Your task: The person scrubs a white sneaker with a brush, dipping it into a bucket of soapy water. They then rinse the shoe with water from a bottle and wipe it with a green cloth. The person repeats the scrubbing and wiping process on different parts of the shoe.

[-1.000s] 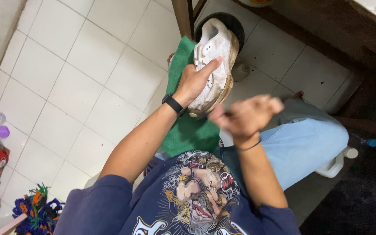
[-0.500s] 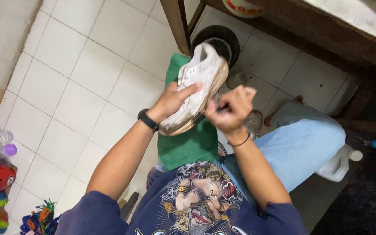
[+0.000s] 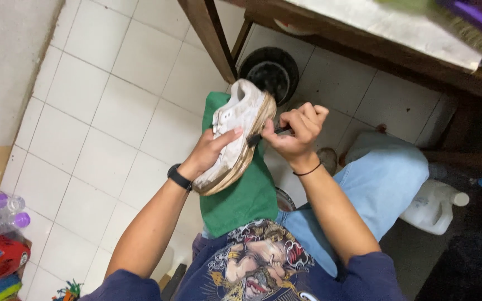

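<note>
Since a second ago your view has swung right and up — the wooden counter [image 3: 330,33] now fills the upper right of the frame, and the white plastic jug [image 3: 433,206] shows at lower right. You have tilted the white sneaker [image 3: 235,139] so its dirty sole edge faces your right hand [image 3: 294,131]; it sits at frame centre, over the green cloth [image 3: 241,195] on your lap. Your left hand [image 3: 210,153] keeps its grip clasped around the upper. Your right hand's grip is clenched on a small dark brush [image 3: 260,136] — bristles now touching the sole rim, so the scrubbing has shifted there.
</note>
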